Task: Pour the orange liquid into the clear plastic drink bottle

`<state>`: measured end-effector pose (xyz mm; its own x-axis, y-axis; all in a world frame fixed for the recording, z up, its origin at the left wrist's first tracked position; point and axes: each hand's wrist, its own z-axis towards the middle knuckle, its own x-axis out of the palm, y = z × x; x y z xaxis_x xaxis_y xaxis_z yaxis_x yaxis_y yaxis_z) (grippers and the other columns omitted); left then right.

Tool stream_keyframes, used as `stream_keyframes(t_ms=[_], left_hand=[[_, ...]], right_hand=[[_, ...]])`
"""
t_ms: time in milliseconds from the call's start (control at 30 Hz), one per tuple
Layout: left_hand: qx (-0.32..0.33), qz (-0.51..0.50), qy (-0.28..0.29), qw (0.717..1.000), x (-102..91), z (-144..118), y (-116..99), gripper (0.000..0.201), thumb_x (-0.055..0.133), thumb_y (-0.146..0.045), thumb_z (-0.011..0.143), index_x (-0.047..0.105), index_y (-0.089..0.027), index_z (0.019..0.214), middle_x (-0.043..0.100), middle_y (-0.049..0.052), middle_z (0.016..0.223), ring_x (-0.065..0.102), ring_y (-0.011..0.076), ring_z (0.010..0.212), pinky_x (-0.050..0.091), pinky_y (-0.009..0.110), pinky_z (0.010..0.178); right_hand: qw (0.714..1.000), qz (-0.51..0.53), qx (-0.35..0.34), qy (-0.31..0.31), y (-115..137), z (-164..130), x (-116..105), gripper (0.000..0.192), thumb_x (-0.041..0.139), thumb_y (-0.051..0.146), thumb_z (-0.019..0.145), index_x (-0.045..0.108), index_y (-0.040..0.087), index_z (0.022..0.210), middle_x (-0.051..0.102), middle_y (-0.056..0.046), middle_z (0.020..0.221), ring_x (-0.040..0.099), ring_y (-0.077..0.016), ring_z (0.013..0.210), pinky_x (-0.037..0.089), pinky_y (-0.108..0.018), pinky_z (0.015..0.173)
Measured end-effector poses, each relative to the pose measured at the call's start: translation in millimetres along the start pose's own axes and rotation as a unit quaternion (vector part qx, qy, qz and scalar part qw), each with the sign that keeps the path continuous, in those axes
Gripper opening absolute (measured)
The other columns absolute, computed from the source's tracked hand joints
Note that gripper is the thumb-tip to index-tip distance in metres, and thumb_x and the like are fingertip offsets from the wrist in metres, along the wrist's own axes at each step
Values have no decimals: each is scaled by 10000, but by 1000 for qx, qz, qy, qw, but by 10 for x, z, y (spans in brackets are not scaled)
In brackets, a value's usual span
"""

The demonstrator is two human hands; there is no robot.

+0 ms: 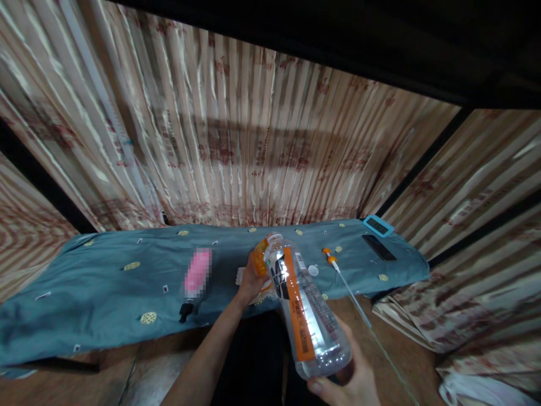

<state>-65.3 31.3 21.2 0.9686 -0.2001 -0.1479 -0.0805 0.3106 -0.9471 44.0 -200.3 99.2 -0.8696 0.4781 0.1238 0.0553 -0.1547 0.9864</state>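
Note:
My right hand [353, 375] grips the base of a clear plastic bottle [306, 313] with an orange and black label, tilted with its open mouth pointing away from me. My left hand [250, 280] holds a small orange container [261, 255] right at the bottle's mouth, touching it. Both are held over the front edge of a teal cloth-covered bench [105, 287]. A small white cap [313, 270] lies on the cloth just right of the bottle neck.
On the cloth lie a pink object [196, 272] with a black end, an orange-tipped thin rod [344, 282], a black remote [379, 247] and a blue-framed device [378, 225]. Striped curtains hang behind and to the right. Brown floor lies below.

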Motion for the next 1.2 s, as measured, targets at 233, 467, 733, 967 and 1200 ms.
stream_keyframes(t_ms=[233, 467, 733, 967, 1200], left_hand=[[8, 7, 0, 1000, 3, -3, 24, 521, 680, -215, 666, 448, -188, 1131, 607, 49, 1067, 612, 216, 966, 501, 390, 874], [17, 10, -9, 1000, 16, 3, 69, 555, 675, -215, 663, 436, -194, 1163, 607, 58, 1082, 615, 224, 966, 506, 389, 855], [18, -4, -6, 1000, 24, 2, 78, 520, 666, -200, 670, 439, -183, 1138, 619, 54, 1048, 626, 212, 930, 520, 380, 834], [27, 0, -10, 1000, 20, 4, 81, 521, 682, -210, 659, 448, -179, 1124, 608, 60, 1068, 615, 220, 957, 511, 391, 862], [18, 13, -6, 1000, 16, -4, 64, 515, 670, -196, 672, 442, -190, 1133, 605, 51, 1079, 611, 215, 967, 507, 378, 861]], right_hand=[[1000, -10, 0, -19, -14, -5, -5, 850, 917, 432, 426, 600, 270, 1198, 734, 7, 1083, 709, -188, 936, 548, -149, 755], [1000, -9, -1, -3, 9, -10, 8, 801, 903, 435, 469, 593, 343, 1201, 741, 57, 1069, 717, -172, 939, 547, -149, 768], [1000, 19, 6, -16, -33, -21, 22, 808, 919, 411, 446, 604, 328, 1185, 741, 51, 1053, 715, -155, 904, 537, -138, 763], [999, 11, 13, -29, -40, -18, 10, 853, 924, 413, 418, 604, 266, 1195, 734, -1, 1087, 704, -187, 934, 537, -158, 780], [1000, 5, -6, -25, -35, -19, 20, 833, 915, 428, 442, 601, 261, 1195, 745, -8, 1057, 717, -193, 916, 546, -168, 768]])
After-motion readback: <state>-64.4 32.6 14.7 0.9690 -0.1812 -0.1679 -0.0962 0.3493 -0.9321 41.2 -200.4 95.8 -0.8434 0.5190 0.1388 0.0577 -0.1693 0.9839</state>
